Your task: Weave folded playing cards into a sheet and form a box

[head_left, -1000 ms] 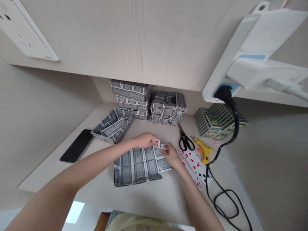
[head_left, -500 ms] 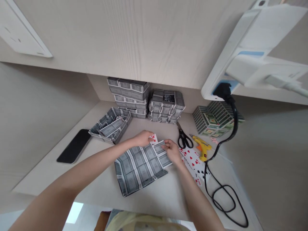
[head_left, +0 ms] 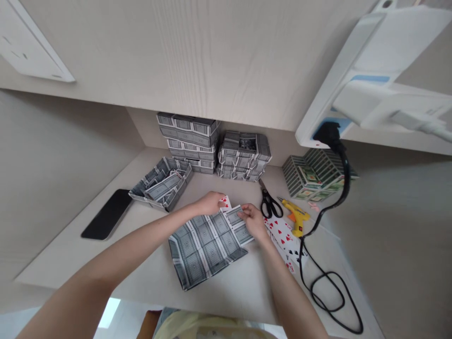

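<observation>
A tray-like panel of joined playing cards, grey patterned backs showing, lies on the desk with its near and left edges folded up. My left hand is closed at the panel's far edge, its fingers on a card flap that shows red hearts. At the panel's right end, my right hand pinches a grey-backed playing card between thumb and fingers. Loose face-up cards lie right of that hand, partly hidden by the forearm. Whether the pinched card is fixed to the panel I cannot tell.
Black scissors and a yellow glue gun lie to the right, with a black cord looping nearby. An open card box and a phone are at the left. Stacked card boxes stand behind.
Both hands keep their holds in nearly the same place. The panel's near right corner has shifted very slightly to the right.
</observation>
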Action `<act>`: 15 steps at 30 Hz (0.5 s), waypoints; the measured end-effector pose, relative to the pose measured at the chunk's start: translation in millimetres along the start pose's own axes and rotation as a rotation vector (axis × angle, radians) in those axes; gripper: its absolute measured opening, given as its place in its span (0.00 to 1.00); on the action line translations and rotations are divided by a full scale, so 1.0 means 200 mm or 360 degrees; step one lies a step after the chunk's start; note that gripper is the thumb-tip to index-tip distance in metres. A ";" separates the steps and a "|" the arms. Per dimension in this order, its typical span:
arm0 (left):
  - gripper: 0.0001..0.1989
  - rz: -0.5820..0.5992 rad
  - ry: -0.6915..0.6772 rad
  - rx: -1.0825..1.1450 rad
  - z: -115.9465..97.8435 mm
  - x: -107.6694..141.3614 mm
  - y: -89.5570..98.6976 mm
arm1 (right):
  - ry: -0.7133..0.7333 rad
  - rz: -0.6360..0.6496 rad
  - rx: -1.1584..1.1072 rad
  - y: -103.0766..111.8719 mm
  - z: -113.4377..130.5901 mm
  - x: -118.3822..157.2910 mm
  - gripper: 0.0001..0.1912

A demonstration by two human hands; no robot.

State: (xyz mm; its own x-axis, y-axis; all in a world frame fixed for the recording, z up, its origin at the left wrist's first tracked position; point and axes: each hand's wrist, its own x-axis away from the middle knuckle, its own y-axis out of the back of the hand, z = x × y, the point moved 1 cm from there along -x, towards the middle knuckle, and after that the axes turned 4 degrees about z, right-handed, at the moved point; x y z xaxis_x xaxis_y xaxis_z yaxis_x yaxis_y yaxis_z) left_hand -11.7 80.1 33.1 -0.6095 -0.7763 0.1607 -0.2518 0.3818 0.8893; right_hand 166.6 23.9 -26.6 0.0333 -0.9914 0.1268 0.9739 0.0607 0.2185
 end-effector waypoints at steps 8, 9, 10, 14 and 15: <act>0.07 0.0021 0.0035 -0.0008 -0.02 0.00 0.01 | 0.0059 -0.0009 0.0002 0.01 0.01 0.00 0.10; 0.07 0.0018 0.0047 -0.0002 -0.02 0.01 0.01 | 0.0055 -0.0004 -0.0010 0.02 0.01 0.00 0.10; 0.07 0.0014 0.0055 0.0006 -0.02 0.01 0.01 | 0.0050 0.0002 -0.0026 0.02 0.01 0.00 0.10; 0.06 -0.0014 0.0059 0.0013 -0.02 0.00 0.00 | 0.0028 0.0001 -0.0071 0.02 0.01 -0.01 0.10; 0.07 -0.0020 0.0057 0.0004 -0.02 0.00 0.00 | 0.0026 -0.0001 -0.0079 0.02 0.01 0.00 0.10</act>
State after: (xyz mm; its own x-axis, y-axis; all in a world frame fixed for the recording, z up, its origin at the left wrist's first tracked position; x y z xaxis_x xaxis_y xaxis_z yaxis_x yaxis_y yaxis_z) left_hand -9.5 77.9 35.0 -0.5791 -0.7984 0.1650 -0.2608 0.3732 0.8903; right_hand 169.8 25.2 -24.1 0.0360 -0.9932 0.1107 0.9839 0.0547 0.1701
